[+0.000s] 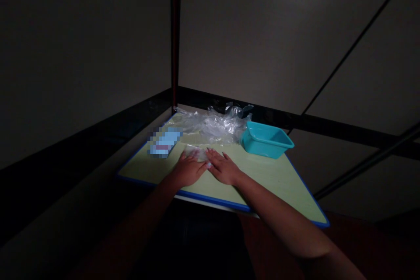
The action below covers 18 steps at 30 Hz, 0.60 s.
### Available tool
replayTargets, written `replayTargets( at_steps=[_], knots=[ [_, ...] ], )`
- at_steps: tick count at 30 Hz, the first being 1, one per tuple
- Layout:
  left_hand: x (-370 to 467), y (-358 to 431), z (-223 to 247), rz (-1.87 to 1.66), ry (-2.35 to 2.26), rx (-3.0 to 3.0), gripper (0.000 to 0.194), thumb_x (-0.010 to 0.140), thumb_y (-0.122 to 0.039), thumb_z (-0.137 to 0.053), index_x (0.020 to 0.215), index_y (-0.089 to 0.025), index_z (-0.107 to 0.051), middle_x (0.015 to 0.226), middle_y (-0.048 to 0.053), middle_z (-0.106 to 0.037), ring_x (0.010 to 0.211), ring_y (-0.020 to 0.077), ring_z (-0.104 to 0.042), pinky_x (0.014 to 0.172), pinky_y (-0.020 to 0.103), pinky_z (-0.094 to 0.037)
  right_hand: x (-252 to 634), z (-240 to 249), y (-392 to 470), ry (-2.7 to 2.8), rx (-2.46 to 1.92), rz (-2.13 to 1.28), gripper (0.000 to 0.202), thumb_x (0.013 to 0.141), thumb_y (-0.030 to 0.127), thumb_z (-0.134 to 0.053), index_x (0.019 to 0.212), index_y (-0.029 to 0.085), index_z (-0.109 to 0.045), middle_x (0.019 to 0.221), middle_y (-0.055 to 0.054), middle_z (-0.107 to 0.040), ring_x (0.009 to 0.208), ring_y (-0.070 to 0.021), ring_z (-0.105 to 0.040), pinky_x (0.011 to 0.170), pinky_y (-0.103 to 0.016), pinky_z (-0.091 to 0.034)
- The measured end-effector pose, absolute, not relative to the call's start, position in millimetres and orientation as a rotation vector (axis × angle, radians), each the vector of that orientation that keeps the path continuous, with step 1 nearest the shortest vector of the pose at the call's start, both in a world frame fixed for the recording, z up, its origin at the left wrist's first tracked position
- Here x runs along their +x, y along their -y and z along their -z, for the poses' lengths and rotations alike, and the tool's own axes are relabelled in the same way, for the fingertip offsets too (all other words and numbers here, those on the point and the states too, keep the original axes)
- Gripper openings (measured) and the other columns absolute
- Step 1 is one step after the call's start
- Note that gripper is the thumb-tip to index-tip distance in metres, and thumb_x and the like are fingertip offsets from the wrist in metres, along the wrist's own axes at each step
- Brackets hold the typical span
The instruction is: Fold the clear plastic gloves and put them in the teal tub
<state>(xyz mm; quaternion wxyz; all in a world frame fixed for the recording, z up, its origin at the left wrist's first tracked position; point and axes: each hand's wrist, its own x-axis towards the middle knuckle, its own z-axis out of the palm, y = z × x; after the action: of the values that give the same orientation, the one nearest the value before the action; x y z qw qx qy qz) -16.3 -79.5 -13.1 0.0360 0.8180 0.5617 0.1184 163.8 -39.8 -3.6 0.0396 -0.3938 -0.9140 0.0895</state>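
Observation:
A small clear plastic bag (197,152) lies flat on the pale yellow-green tabletop (262,183). My left hand (190,169) rests palm down on its left part, fingers stretched out. From the right, my right hand (223,167) presses on the bag's other side, also flat with its fingers spread. The two thumbs nearly meet at the bag's near edge. Beneath my hands, part of the bag is hidden. Just beyond it spreads a heap of crumpled clear plastic bags (218,127).
A turquoise plastic basin (265,141) stands at the table's right side. On the left lies a blurred-out, light blue flat object (165,142). The table has a blue edge, and walls rise close behind it and on the left.

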Motion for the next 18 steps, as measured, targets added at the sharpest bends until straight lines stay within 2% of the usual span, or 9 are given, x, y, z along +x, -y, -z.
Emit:
replayTargets(
  at_steps=[3,5,7,10,12,14,16,18],
  knots=[
    [-21,80,13,-0.407,-1.722,2.502,0.043,0.094,-0.045,-0.027,0.118,-0.032,-0.061,0.133,0.008,-0.053,0.135,0.0281,-0.029,0.106,0.055,-0.016,163,3,40,2.811,-1.199,-0.279,0.061,0.094,0.051,-0.024,0.148,0.023,-0.012,0.153,-0.008,-0.013,0.140,-0.0204,-0.013,0.110,-0.051,-0.014],
    [-28,78,13,-0.452,-1.683,2.508,0.039,0.093,-0.043,-0.031,0.117,-0.033,-0.061,0.128,0.008,-0.057,0.131,0.0281,-0.036,0.105,0.054,-0.019,163,2,40,2.813,-1.201,-0.282,0.061,0.094,0.051,-0.023,0.148,0.024,-0.013,0.153,-0.009,-0.013,0.140,-0.0205,-0.013,0.110,-0.052,-0.014],
    [-39,76,12,-0.526,-1.610,2.504,0.038,0.093,-0.040,-0.032,0.112,-0.029,-0.064,0.118,0.007,-0.063,0.123,0.0261,-0.045,0.104,0.050,-0.024,162,2,40,2.818,-1.201,-0.289,0.061,0.094,0.051,-0.022,0.148,0.024,-0.013,0.153,-0.009,-0.012,0.140,-0.0207,-0.012,0.109,-0.053,-0.014],
    [-54,75,3,-0.724,-1.548,2.398,0.040,0.092,-0.036,-0.029,0.093,-0.020,-0.066,0.102,0.007,-0.066,0.106,0.0216,-0.054,0.099,0.041,-0.035,162,2,39,2.829,-1.192,-0.299,0.059,0.094,0.052,-0.022,0.147,0.026,-0.014,0.153,-0.008,-0.010,0.140,-0.0217,-0.011,0.109,-0.054,-0.014],
    [-61,76,-4,-0.859,-1.589,2.234,0.038,0.091,-0.038,-0.027,0.087,-0.019,-0.060,0.095,0.006,-0.064,0.095,0.0197,-0.057,0.090,0.037,-0.043,162,3,38,2.833,-1.195,-0.307,0.058,0.094,0.052,-0.022,0.147,0.029,-0.015,0.153,-0.008,-0.009,0.140,-0.0225,-0.011,0.108,-0.056,-0.012],
    [-63,79,-11,-0.933,-1.643,2.060,0.037,0.091,-0.041,-0.026,0.090,-0.020,-0.056,0.089,0.004,-0.063,0.085,0.0186,-0.058,0.082,0.035,-0.046,162,3,38,2.834,-1.201,-0.319,0.057,0.094,0.053,-0.022,0.146,0.032,-0.016,0.153,-0.007,-0.008,0.140,-0.0234,-0.010,0.108,-0.056,-0.012],
    [-61,81,-15,-0.973,-1.646,1.951,0.038,0.092,-0.043,-0.024,0.095,-0.021,-0.055,0.089,0.002,-0.063,0.085,0.0180,-0.058,0.082,0.034,-0.047,163,2,38,2.836,-1.197,-0.326,0.056,0.094,0.053,-0.022,0.146,0.034,-0.016,0.153,-0.007,-0.008,0.140,-0.0239,-0.010,0.108,-0.057,-0.012],
    [-57,81,-17,-1.070,-1.618,1.907,0.039,0.092,-0.043,-0.024,0.100,-0.021,-0.055,0.099,0.003,-0.064,0.096,0.0178,-0.057,0.090,0.034,-0.044,163,1,39,2.837,-1.183,-0.325,0.055,0.094,0.053,-0.022,0.145,0.035,-0.017,0.153,-0.008,-0.008,0.140,-0.0239,-0.010,0.107,-0.057,-0.012]
  ],
)
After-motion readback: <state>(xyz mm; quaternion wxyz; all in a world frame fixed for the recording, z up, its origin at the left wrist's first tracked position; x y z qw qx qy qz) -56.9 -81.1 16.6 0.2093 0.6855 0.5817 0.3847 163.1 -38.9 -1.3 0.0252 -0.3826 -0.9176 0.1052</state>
